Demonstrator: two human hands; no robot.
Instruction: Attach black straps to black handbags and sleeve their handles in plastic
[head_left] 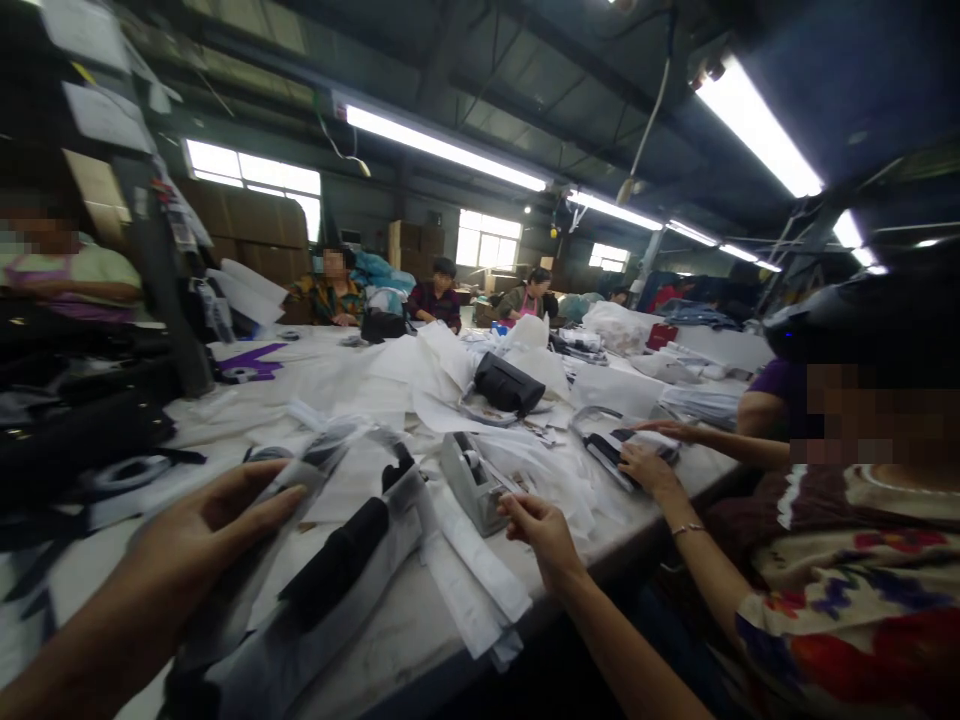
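My left hand [225,515] is closed around a strap wrapped in thin white paper [281,505], blurred by motion. My right hand [546,535] pinches at the front end of a grey tape dispenser [472,490]; the tape between thumb and finger is too small to see clearly. Between my hands lies a black padded piece [341,560] partly covered by white wrapping. Folded white paper strips [472,570] rest beside the dispenser, at the table's front edge.
Heaps of white paper [442,360] cover the table, with a black rolled bag [508,385] on them. At right, a co-worker's hands [652,465] handle a black item. Black bags [90,450] are piled at left beside a post [169,280]. Other people sit across the table.
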